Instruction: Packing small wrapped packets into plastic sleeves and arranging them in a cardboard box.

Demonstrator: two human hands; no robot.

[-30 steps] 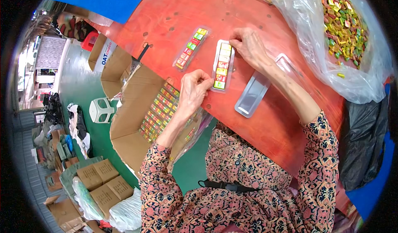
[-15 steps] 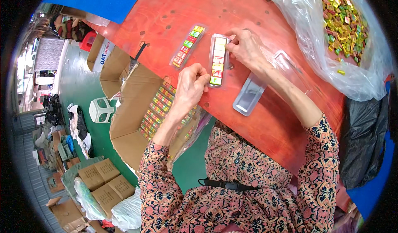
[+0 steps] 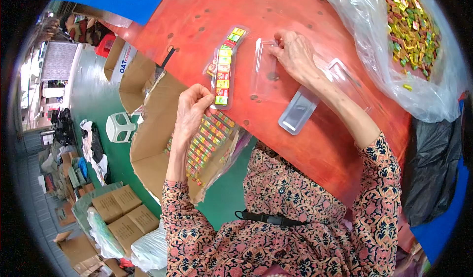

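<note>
My left hand (image 3: 193, 108) pinches the lower end of a narrow clear plastic tray (image 3: 223, 75) holding a row of small, colourfully wrapped sweets. This tray overlaps another filled tray (image 3: 238, 32) at the table's left edge. To its right, an unfilled clear plastic tray (image 3: 263, 75) lies on the red table, and my right hand (image 3: 294, 55) has its thumb and fingers closed at that tray's upper right edge. Beside my right forearm are a second unfilled tray (image 3: 298, 110) and a larger clear plastic piece (image 3: 352, 82), partly hidden by the arm.
The red table (image 3: 221, 6) carries a large clear bag (image 3: 362, 35) of loose wrapped sweets (image 3: 411, 30) at the far right. A cardboard box (image 3: 155, 144) with rows of filled trays stands below the left edge. A black bag (image 3: 433, 163) hangs at right.
My left hand has moved left with the filled tray, which now overlaps the other one. An unfilled clear tray shows where it lay. My right hand stays near that spot.
</note>
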